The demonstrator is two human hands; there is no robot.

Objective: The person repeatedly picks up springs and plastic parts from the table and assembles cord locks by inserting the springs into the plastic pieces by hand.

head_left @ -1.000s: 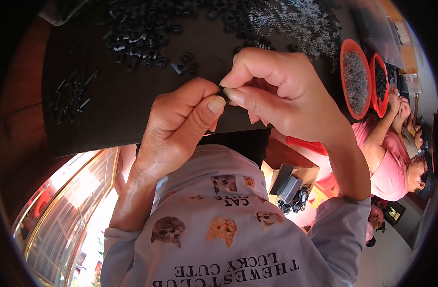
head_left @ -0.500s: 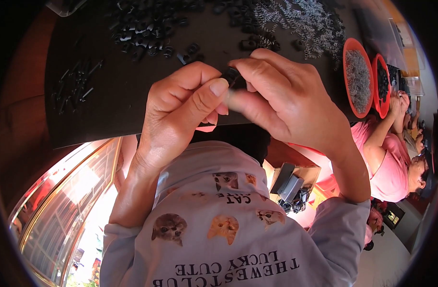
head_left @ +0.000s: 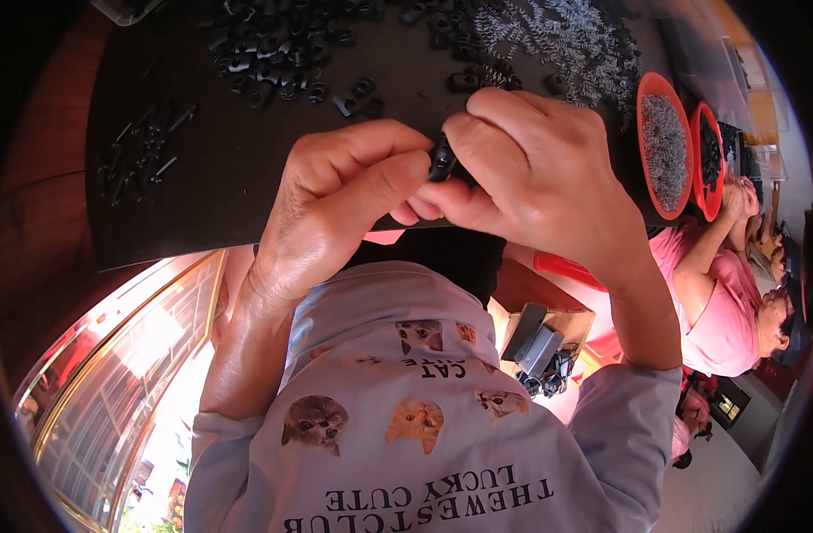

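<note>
Between my two hands, just above the near edge of the black table [head_left: 246, 195], is a small black plastic part [head_left: 441, 160]. The thumb and fingers of my left hand [head_left: 344, 191] pinch it from the left. From the right, my right hand [head_left: 539, 169] grips it with curled fingers and thumb. The fingers cover most of the part, so its full shape is hidden. Beyond my hands lie loose black plastic parts [head_left: 269, 53] in a heap, a few of them close to my left fingers. A pile of small metal springs [head_left: 571, 53] spreads at the far right.
Several thin dark pins [head_left: 140, 155] lie at the table's left. On the right edge stand an orange bowl of springs [head_left: 642, 151] and a red bowl of black parts [head_left: 697, 169]. A person in pink [head_left: 721, 306] sits to the right. A cardboard box [head_left: 571, 322] stands below the table.
My right thumb has swung in against the black part, which now shows more upright between my hands. My left hand has shifted slightly right.
</note>
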